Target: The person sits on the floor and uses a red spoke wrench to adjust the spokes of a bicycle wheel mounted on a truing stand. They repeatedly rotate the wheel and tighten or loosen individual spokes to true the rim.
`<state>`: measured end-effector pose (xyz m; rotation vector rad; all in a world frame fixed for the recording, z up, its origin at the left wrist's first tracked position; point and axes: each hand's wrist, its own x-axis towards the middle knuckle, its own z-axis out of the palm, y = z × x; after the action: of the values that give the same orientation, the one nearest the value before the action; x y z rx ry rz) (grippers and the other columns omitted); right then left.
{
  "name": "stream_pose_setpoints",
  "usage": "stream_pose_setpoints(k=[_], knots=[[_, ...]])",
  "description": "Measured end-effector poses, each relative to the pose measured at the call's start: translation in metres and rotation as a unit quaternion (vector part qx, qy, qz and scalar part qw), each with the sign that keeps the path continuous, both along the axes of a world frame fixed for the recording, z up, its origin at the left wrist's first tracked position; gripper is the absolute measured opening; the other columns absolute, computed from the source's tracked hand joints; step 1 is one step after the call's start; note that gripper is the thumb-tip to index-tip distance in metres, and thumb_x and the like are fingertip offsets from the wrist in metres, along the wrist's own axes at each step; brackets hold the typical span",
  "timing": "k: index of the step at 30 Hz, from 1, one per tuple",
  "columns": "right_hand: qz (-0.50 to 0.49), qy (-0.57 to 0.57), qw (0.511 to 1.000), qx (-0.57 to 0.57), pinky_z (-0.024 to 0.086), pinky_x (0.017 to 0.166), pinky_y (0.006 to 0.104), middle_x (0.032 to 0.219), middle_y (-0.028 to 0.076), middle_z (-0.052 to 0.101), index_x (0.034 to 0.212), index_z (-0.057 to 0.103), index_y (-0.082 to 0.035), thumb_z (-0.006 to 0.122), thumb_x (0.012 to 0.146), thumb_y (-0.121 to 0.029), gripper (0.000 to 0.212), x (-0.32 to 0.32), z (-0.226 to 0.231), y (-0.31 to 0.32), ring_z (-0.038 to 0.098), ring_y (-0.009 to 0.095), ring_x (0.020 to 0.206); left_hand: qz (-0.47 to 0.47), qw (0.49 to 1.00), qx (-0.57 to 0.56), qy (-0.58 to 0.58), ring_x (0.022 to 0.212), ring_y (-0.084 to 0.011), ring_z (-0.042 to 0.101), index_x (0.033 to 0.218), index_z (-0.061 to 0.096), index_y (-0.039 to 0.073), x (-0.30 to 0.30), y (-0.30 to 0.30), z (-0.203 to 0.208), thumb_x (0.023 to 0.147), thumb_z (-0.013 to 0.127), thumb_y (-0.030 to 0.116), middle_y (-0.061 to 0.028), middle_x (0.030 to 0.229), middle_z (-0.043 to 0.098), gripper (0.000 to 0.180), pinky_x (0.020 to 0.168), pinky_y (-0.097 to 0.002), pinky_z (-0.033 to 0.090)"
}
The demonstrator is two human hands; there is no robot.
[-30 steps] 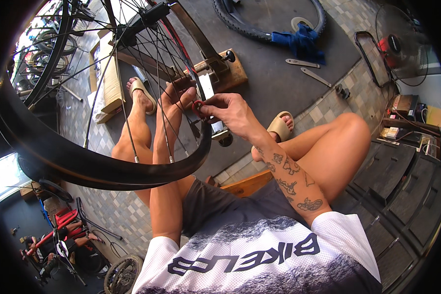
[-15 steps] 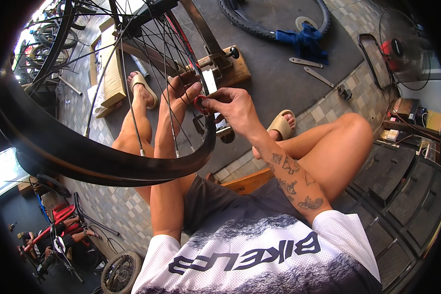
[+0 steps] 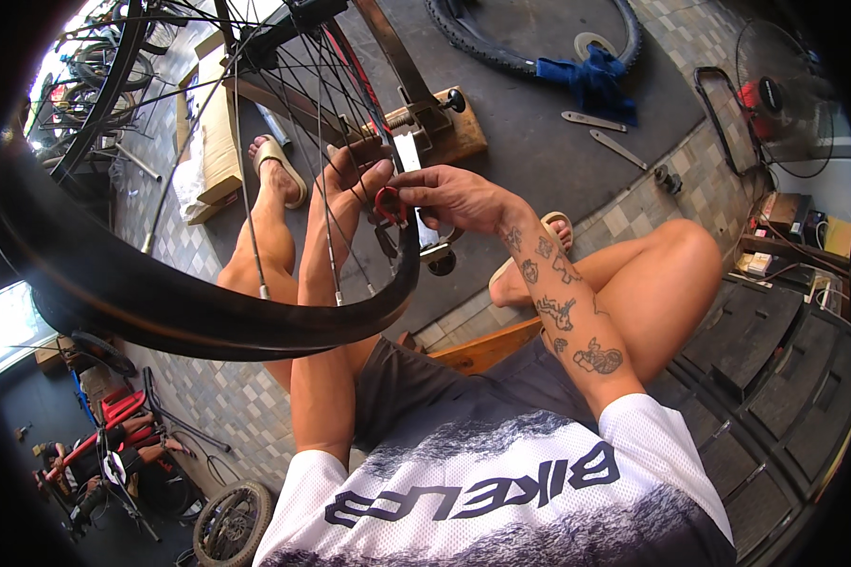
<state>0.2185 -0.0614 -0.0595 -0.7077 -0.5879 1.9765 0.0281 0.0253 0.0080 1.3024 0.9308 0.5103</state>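
Note:
A spoked bicycle wheel [image 3: 208,317] with a black rim fills the upper left, mounted in a metal truing stand [image 3: 397,61] on a wooden block [image 3: 463,142]. At the rim's right side, a small red spoke wrench [image 3: 384,200] sits by the spoke ends, pinched between the thumb and fingers of my right hand [image 3: 459,197]. My left hand [image 3: 350,180] reaches up behind the spokes. Its fingers are curled and its thumb lies close to the wrench; whatever they grip is hidden. Just below the wrench, a stand caliper [image 3: 388,236] sits close to the rim.
On the dark mat lie a tyre [image 3: 482,57], a blue cloth [image 3: 591,80] and two tyre levers [image 3: 594,121]. A cardboard box [image 3: 216,142] is left of the stand. A fan [image 3: 771,94] and black drawers [image 3: 775,378] stand right. Other bicycles line the left.
My right hand has turned at the wrist, its forearm swinging outward to the right. The red wrench shows more fully. My left hand stays almost still.

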Motion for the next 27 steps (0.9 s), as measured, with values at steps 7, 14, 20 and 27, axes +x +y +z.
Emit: stream_pose_setpoints(k=[7,14,20,27], knots=[[-0.012,-0.057,0.997,0.051,0.056,0.075,0.0239,0.115,0.008,0.078,0.129,0.07,-0.004,0.076,0.103,-0.026,0.035,-0.004,0.015,-0.002,0.071,0.009,0.092,-0.011,0.999,0.017,0.029,0.122,-0.0218,0.066,0.139,0.065,0.0,0.0,-0.001,0.01,0.102,0.072,0.023,-0.0111,0.13,0.073,0.045,0.106,-0.0336,0.05],[0.024,-0.019,0.999,0.039,0.05,0.057,0.0192,0.104,0.005,0.078,0.128,0.07,-0.005,0.077,0.102,-0.026,0.034,-0.002,0.021,-0.003,0.066,0.006,0.076,-0.026,0.999,0.006,0.024,0.121,-0.0245,0.067,0.139,0.064,-0.002,-0.001,-0.007,0.022,0.103,0.07,0.024,-0.0144,0.132,0.072,0.045,0.107,-0.0354,0.05],[0.059,0.054,0.997,0.021,0.045,0.051,0.018,0.101,0.005,0.077,0.128,0.069,-0.005,0.076,0.103,-0.026,0.034,-0.003,0.013,-0.002,0.062,0.005,0.065,-0.022,0.999,0.009,0.035,0.117,-0.0231,0.068,0.139,0.064,-0.003,-0.001,-0.006,0.02,0.104,0.069,0.024,-0.0147,0.128,0.073,0.045,0.103,-0.0344,0.052],[-0.202,-0.456,0.863,0.082,0.057,0.07,0.0357,0.085,0.012,0.078,0.101,0.073,-0.002,0.089,0.084,-0.034,0.039,-0.045,0.049,-0.007,0.076,0.024,0.076,-0.011,0.999,-0.025,0.025,0.114,-0.0197,0.067,0.137,0.067,-0.001,0.001,-0.002,0.013,0.101,0.074,0.023,-0.0097,0.126,0.074,0.043,0.101,-0.0321,0.051]])
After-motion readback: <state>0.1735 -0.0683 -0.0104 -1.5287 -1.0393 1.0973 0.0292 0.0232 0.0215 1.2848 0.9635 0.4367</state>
